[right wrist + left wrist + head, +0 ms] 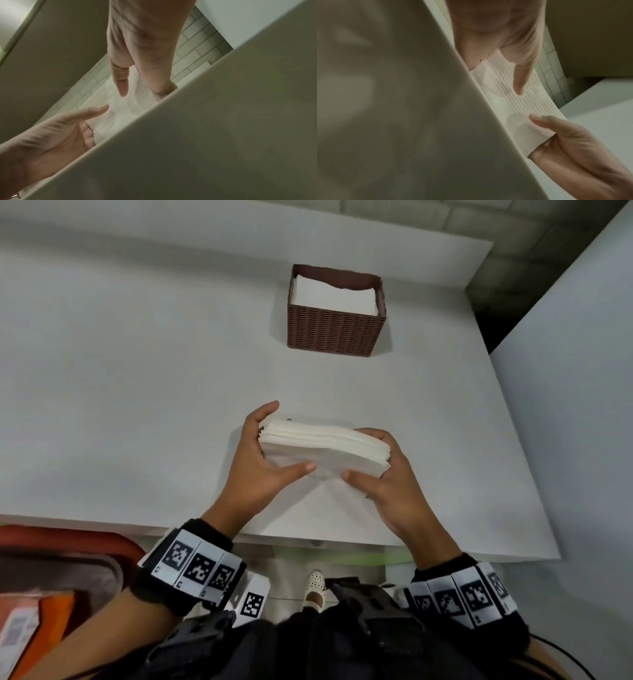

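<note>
White table [137,371] fills most of the head view, with a bit of tiled wall behind it. A brown woven basket [334,335] sits toward the far side and already has some white napkins [332,297] lying flat in it. On the near side of the basket, well apart from it, both hands hold a thick stack of napkins [322,446] up on edge. The left hand [263,470] wraps one end and the right hand [387,484] wraps the other, thumbs on the face toward the person and fingers round the back. I can't tell whether the bottom edge touches the table or floats just above it.

Left wrist view: the left hand [496,33] has its thumb flat on the dimpled face of the stack [513,105], and the right hand [573,142] pinches the opposite end. Table blur covers the rest.

Right wrist view is the mirror of that. The right hand [145,40] clamps its end and the left hand [51,135] cups the other, with the stack [120,108] between them.

My guess is they're squaring it up before it goes in the basket. I'd squeeze evenly from both ends, tap the edges flush, keep the middle from bowing, and then lower it in flat on top of what's there.
</note>
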Motion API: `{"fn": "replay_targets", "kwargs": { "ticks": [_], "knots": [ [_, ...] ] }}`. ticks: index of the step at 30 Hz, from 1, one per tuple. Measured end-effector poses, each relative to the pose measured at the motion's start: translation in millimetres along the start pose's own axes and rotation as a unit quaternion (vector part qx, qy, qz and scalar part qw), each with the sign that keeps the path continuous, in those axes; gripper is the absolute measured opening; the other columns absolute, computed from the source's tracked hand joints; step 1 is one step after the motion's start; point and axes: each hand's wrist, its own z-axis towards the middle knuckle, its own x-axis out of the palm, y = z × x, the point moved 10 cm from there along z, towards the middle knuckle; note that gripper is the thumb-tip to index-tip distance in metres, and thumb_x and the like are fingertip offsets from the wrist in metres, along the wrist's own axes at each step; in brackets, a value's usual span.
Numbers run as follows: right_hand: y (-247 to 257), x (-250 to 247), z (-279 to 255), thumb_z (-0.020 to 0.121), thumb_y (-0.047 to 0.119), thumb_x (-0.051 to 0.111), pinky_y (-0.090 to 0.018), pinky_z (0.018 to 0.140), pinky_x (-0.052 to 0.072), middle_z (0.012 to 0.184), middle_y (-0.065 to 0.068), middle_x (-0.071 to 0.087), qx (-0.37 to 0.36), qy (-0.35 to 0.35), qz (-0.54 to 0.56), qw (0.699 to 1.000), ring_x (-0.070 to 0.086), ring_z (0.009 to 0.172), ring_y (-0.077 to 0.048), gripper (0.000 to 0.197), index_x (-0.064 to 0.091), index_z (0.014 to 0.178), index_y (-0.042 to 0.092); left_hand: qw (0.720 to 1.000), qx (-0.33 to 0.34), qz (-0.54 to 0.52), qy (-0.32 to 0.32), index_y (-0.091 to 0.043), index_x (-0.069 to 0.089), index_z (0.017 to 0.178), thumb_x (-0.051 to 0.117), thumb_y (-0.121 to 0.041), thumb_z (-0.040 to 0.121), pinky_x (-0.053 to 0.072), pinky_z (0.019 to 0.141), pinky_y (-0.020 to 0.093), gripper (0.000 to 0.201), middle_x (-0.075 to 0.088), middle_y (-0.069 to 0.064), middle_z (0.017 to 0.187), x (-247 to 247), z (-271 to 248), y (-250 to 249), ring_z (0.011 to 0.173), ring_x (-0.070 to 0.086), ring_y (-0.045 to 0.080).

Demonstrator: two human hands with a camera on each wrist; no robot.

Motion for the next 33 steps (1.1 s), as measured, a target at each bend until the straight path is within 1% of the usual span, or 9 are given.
{"fn": "replay_targets", "kwargs": {
  "ticks": [4,7,9,12,14,17,21,26,33],
  "knots": [
    [-1.9,1.5,1.9,0.078,-0.006,0.070,-0.003,0.070,0.048,0.098,0.015,0.061,0.001,-0.002,-0.062,0.998,0.061,0.081,0.019,0.043,0.053,0.110,0.017,0.999,-0.005,0.025,0.037,-0.028,0.035,0.131,0.084,-0.009,0.062,0.043,0.092,0.010,0.087,0.057,-0.002,0.121,10.4,6.4,0.5,0.108,0.055,-0.006],
    [0.9,-6.8,4.7,0.082,0.013,0.070,-0.006,0.060,0.048,0.094,0.014,0.066,0.027,-0.018,-0.081,0.996,0.064,0.078,0.010,0.028,0.060,0.105,0.024,0.997,-0.021,0.059,0.034,-0.026,0.038,0.126,0.080,-0.010,0.068,0.042,0.081,0.002,0.074,0.051,-0.015,0.113,8.1,13.2,-8.6,0.096,0.051,-0.018],
    [-2.8,-17.0,8.2,0.086,0.024,0.066,-0.010,0.054,0.050,0.093,0.009,0.068,0.089,-0.032,-0.069,0.993,0.065,0.077,0.002,0.016,0.062,0.101,0.027,0.992,-0.064,0.090,0.060,-0.026,0.037,0.124,0.076,-0.018,0.073,0.044,0.076,0.005,0.065,0.050,-0.018,0.109,8.8,19.4,-9.4,0.095,0.052,-0.011],
    [-19.2,-17.7,8.1,0.091,0.027,0.058,-0.027,0.067,0.057,0.102,-0.001,0.069,0.231,-0.004,0.032,0.972,0.066,0.089,-0.015,0.015,0.062,0.104,0.024,0.970,-0.170,0.107,0.136,-0.023,0.033,0.132,0.068,-0.032,0.080,0.047,0.086,0.021,0.063,0.051,-0.009,0.119,17.8,21.5,1.8,0.104,0.053,0.005],
    [-19.9,-15.8,5.7,0.089,0.017,0.060,-0.029,0.059,0.059,0.091,-0.001,0.072,0.296,0.036,0.071,0.952,0.068,0.081,-0.017,0.014,0.063,0.103,0.018,0.957,-0.235,0.068,0.156,-0.023,0.029,0.137,0.066,-0.029,0.082,0.050,0.089,0.033,0.067,0.051,-0.004,0.124,20.6,23.5,5.8,0.106,0.055,0.012],
    [4.3,-26.5,25.3,0.088,0.005,0.059,-0.024,0.047,0.057,0.086,-0.003,0.072,0.287,0.047,0.077,0.954,0.069,0.069,-0.015,0.015,0.063,0.098,0.015,0.946,-0.291,-0.056,0.133,-0.020,0.021,0.144,0.062,-0.012,0.085,0.055,0.076,0.032,0.072,0.056,-0.001,0.113,21.7,41.8,-5.0,0.096,0.060,0.013],
    [53.3,-47.9,87.6,0.092,0.002,0.053,-0.028,0.049,0.060,0.114,-0.010,0.061,0.184,-0.004,0.039,0.982,0.064,0.084,-0.021,0.030,0.048,0.121,0.011,0.974,-0.207,-0.052,0.077,-0.024,0.027,0.138,0.058,-0.004,0.087,0.059,0.063,0.024,0.063,0.060,-0.003,0.096,19.6,95.5,-47.9,0.080,0.065,0.011],
    [97.9,-52.3,165.7,0.093,0.002,0.051,-0.031,0.052,0.060,0.125,-0.009,0.054,0.095,-0.046,0.083,0.991,0.062,0.088,-0.021,0.044,0.037,0.133,0.016,0.991,-0.096,-0.095,0.000,-0.019,0.055,0.098,0.050,-0.003,0.092,0.054,0.060,0.014,0.018,0.055,-0.001,0.102,16.1,161.3,-90.2,0.084,0.058,0.008],
    [95.2,-37.2,234.8,0.092,-0.001,0.053,-0.026,0.048,0.058,0.126,-0.013,0.056,0.107,-0.057,0.046,0.992,0.062,0.093,-0.023,0.045,0.041,0.134,0.007,0.996,-0.076,0.012,-0.035,-0.025,0.059,0.108,0.053,-0.017,0.090,0.046,0.085,0.023,0.020,0.060,-0.005,0.096,-14.9,187.0,-87.7,0.094,0.055,0.011]
  ]
}}
